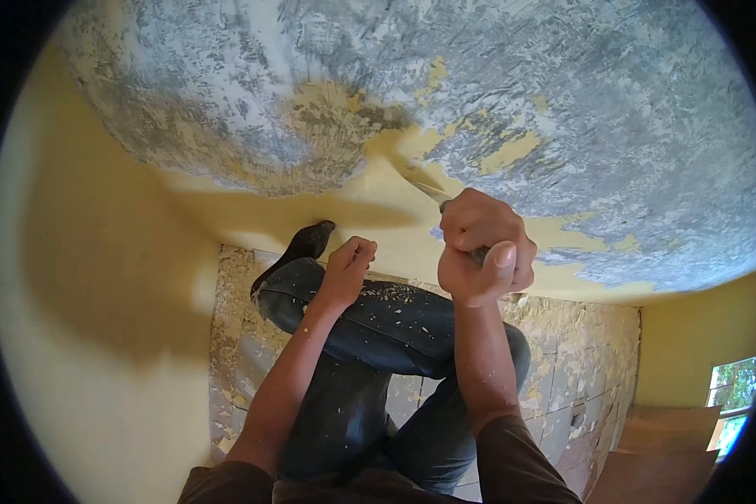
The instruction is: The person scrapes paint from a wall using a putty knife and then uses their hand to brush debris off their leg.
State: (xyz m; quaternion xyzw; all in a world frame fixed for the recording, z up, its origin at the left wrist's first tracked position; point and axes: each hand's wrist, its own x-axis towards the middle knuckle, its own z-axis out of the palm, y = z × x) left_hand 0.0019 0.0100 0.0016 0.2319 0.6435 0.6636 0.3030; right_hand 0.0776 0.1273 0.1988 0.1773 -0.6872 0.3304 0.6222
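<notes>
My right hand [487, 248] is closed around the handle of a scraper [429, 191], whose pointed metal blade reaches up and left to the yellow paint on the wall [395, 168]. Above and around it, the wall shows rough grey and white plaster [630, 109] with leftover yellow patches. My left hand [349, 262] hangs over my bent knee with its fingers curled in, and nothing shows in it. Paint flakes lie on my dark jeans [395, 323].
Paint chips cover much of the tiled floor [563, 370]. A black shoe [308, 242] is near the wall's base. Brown boards [668, 430] stand at the lower right below a window [735, 386]. A yellow side wall [101, 294] rises at the left.
</notes>
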